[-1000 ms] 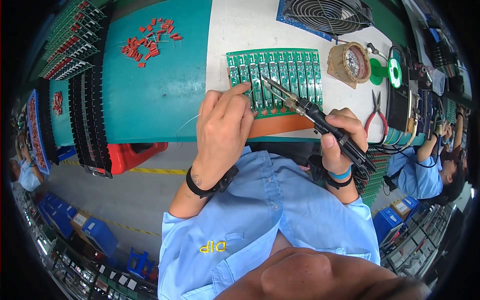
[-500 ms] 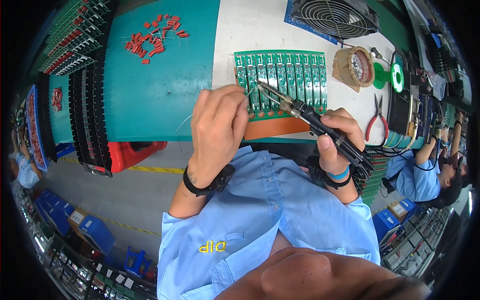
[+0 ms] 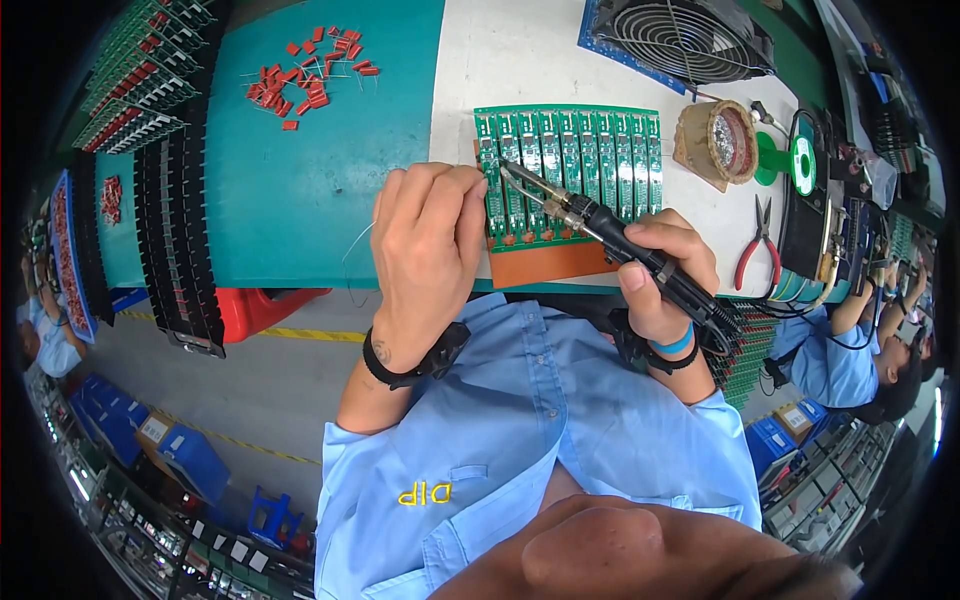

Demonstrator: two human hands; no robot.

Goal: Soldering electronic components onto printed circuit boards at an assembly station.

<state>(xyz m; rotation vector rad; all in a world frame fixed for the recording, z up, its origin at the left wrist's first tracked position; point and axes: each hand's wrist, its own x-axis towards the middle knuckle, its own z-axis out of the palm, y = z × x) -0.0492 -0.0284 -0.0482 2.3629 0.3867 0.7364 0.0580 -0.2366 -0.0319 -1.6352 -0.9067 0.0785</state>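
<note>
A panel of several narrow green circuit boards (image 3: 601,150) lies on the white work surface, on top of an orange-brown sheet (image 3: 548,270). My right hand (image 3: 668,272) grips a black soldering iron (image 3: 612,232) with a thin metal tube alongside its nose. The iron's tip is at the left part of the panel. Beside the panel's left edge, my left hand (image 3: 425,232) pinches thin solder wire (image 3: 352,250), whose loose length trails out to the left. The pinching fingertips are close to the iron's tip; whether wire and tip touch is too small to tell.
Red components with leads (image 3: 300,85) are heaped on the green mat (image 3: 330,190). To the right are a round tip-cleaning pot (image 3: 722,140), a green solder spool (image 3: 800,163) and red-handled pliers (image 3: 758,255). A fan (image 3: 688,40) stands behind. Another person (image 3: 835,350) sits at right.
The iron's tip has moved left across the panel, toward its left edge. My left hand has shifted slightly left with the solder wire. The whole view has shifted a little.
</note>
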